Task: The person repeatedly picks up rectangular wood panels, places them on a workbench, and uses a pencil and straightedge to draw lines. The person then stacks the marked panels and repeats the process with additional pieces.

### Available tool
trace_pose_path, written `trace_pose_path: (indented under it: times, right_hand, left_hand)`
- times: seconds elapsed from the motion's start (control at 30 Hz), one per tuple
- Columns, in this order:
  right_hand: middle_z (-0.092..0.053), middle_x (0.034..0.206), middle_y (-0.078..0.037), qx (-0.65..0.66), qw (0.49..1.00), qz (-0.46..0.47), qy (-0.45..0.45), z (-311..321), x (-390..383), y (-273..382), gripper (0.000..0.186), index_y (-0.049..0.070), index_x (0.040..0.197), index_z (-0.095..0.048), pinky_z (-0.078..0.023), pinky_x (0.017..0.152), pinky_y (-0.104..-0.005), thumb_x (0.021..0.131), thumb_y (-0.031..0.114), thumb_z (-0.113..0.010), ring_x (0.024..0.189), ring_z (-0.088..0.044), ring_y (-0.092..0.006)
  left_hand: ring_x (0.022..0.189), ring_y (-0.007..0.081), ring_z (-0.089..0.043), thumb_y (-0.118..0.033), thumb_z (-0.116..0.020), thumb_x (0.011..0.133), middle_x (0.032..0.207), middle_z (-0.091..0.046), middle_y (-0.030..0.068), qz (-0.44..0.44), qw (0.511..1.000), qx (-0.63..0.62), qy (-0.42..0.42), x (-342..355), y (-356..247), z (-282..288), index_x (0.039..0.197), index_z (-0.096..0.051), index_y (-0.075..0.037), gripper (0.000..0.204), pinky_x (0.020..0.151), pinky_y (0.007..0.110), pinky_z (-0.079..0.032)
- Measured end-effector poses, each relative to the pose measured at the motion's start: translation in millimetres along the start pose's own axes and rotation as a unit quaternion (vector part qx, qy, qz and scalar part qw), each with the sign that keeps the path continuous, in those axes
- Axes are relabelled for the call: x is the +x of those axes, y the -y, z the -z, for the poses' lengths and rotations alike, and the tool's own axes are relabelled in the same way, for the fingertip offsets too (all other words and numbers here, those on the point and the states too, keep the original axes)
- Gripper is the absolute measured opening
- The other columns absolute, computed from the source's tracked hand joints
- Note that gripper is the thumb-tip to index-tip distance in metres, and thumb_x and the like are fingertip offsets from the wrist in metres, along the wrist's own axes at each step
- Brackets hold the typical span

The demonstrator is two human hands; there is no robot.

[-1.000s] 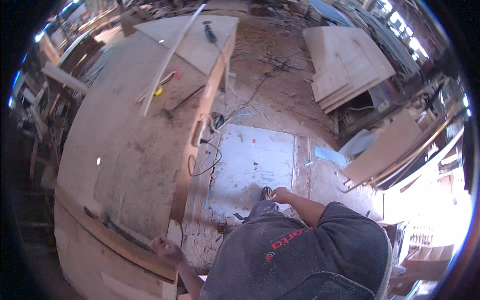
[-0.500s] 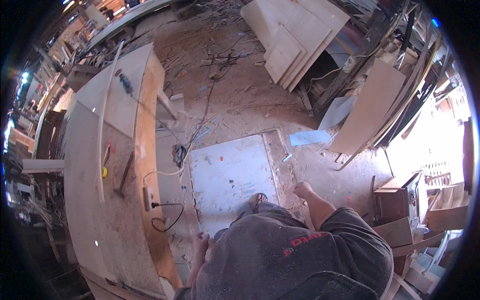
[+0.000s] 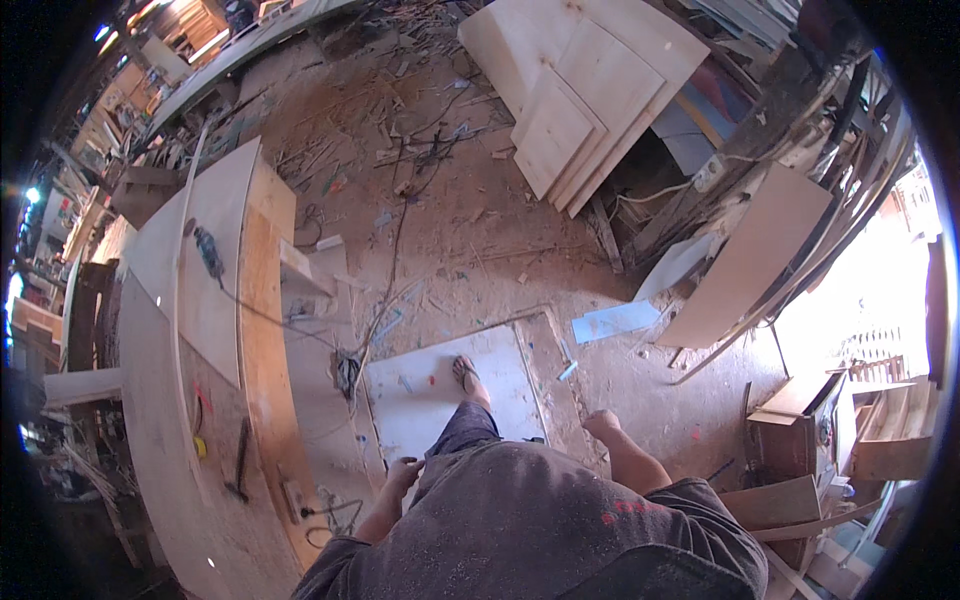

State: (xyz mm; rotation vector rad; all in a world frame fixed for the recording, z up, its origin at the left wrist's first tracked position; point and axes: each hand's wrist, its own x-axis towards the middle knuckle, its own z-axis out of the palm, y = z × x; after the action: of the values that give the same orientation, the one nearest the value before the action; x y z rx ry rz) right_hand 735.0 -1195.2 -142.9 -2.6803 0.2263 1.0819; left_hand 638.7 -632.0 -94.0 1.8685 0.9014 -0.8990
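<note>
My left hand point(image 3: 403, 471) hangs at my left side between the workbench and my body, its fingers curled. A small dark spot shows at its fingertips, and I cannot make out what it is. On the right, my right hand point(image 3: 601, 424) hangs above the floor, loosely closed, with nothing seen in it. Neither hand touches the workbench point(image 3: 140, 400). On that bench lie a hammer point(image 3: 239, 460), a corded power tool point(image 3: 208, 252), a small yellow item point(image 3: 200, 447) and a long wooden strip point(image 3: 178, 280). My sandalled foot point(image 3: 468, 376) stands on a white board point(image 3: 410, 411) on the floor.
Cables point(image 3: 398, 245) run across the floor amid wood scraps. Ahead, a stack of plywood panels point(image 3: 590, 110) leans on timber. A brown board point(image 3: 750, 260) leans at right, near a blue sheet piece point(image 3: 615, 321). Wooden cabinet parts point(image 3: 790, 425) stand at the lower right.
I have moved forward: the white board and bench things sit lower in view. One foot now shows further ahead on the board. Both hands remain at my sides.
</note>
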Motion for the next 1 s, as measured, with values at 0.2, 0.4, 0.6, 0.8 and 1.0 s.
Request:
trace_pose_path:
  times: [0.2,0.4,0.6,0.8,1.0]
  right_hand:
    - [-0.075,0.101,-0.011,0.144,0.987,-0.061,-0.048,91.2,7.9,27.3,0.033,0.014,0.098,-0.078,-0.056,0.084,-0.0396,0.077,0.038,-0.072,0.094,-0.072,-0.0278]
    - [-0.074,0.104,-0.011,0.175,0.971,-0.145,-0.068,165.3,61.9,49.4,0.029,0.015,0.099,-0.078,-0.056,0.085,-0.0402,0.082,0.038,-0.072,0.100,-0.071,-0.0277]
    - [-0.072,0.112,-0.012,-0.045,0.998,-0.038,0.030,202.1,201.9,14.2,0.033,0.013,0.101,-0.077,-0.055,0.089,-0.0446,0.085,0.040,-0.067,0.106,-0.067,-0.0328]
    - [-0.069,0.111,-0.024,0.025,0.990,-0.030,-0.137,374.1,425.0,-18.8,0.044,0.003,0.104,-0.073,-0.052,0.094,-0.0492,0.079,0.039,-0.067,0.110,-0.064,-0.0409]
    - [-0.068,0.107,-0.027,0.035,0.967,0.039,-0.251,656.7,660.6,46.1,0.038,0.003,0.114,-0.067,-0.049,0.093,-0.0538,0.086,0.028,-0.060,0.105,-0.063,-0.0445]
  left_hand:
    - [0.072,0.0250,-0.068,-0.042,-0.076,0.083,0.082,-0.072,0.0130,-0.127,0.989,0.070,-0.011,131.6,-152.7,61.9,0.120,-0.069,-0.005,0.053,0.067,0.039,-0.054]
    - [0.077,0.0209,-0.068,-0.036,-0.075,0.083,0.082,-0.071,0.0133,-0.217,0.970,0.088,-0.058,209.1,-343.4,143.0,0.100,-0.074,-0.002,0.038,0.072,0.035,-0.053]
    - [0.081,0.0130,-0.064,-0.027,-0.074,0.087,0.083,-0.069,0.0080,-0.243,0.955,-0.117,-0.124,240.7,-461.7,156.4,0.107,-0.069,0.003,0.037,0.071,0.029,-0.049]
    - [0.076,0.0158,-0.062,-0.027,-0.072,0.089,0.086,-0.067,0.0076,-0.052,0.985,-0.077,-0.144,248.6,-465.2,87.8,0.116,-0.065,0.003,0.041,0.070,0.032,-0.051]
    - [0.082,0.0177,-0.064,-0.033,-0.072,0.090,0.089,-0.069,0.0094,0.151,0.976,-0.156,-0.029,162.1,-434.0,-50.6,0.116,-0.066,0.000,0.042,0.072,0.034,-0.053]
